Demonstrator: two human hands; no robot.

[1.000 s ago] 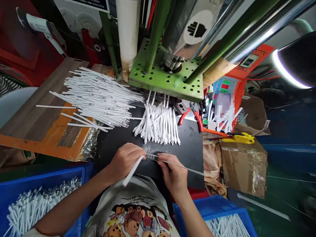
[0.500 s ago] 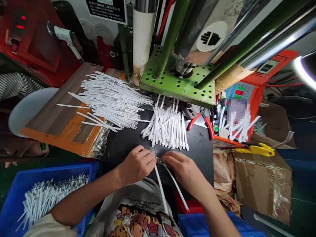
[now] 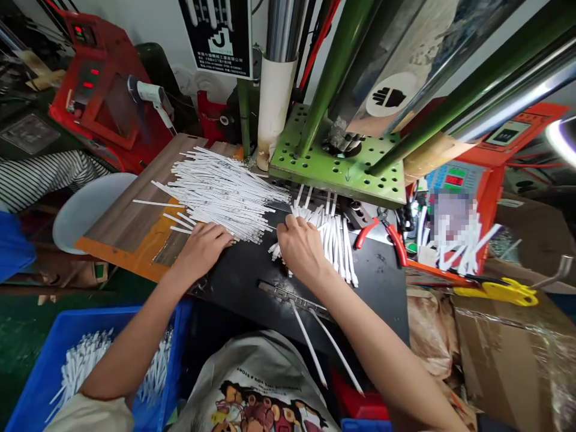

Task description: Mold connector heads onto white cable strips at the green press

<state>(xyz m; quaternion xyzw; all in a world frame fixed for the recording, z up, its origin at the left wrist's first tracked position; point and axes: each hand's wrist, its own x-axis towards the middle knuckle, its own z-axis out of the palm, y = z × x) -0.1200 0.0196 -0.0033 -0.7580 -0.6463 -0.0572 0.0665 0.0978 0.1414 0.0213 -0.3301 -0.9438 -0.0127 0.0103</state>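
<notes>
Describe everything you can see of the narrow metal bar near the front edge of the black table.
The narrow metal bar looks like grey steel, with small fittings along it too fine to make out. It lies on the black table, slanting down to the right in the view. Two white strips extend from it toward the person, past the table edge. The left hand and right hand are both off it; whether the right forearm hides its end is unclear.

White strips (image 3: 220, 192), green plate (image 3: 315, 165), red-handled pliers (image 3: 397, 244), blue bin (image 3: 108, 314), black-and-white striped cloth (image 3: 49, 177)
</notes>
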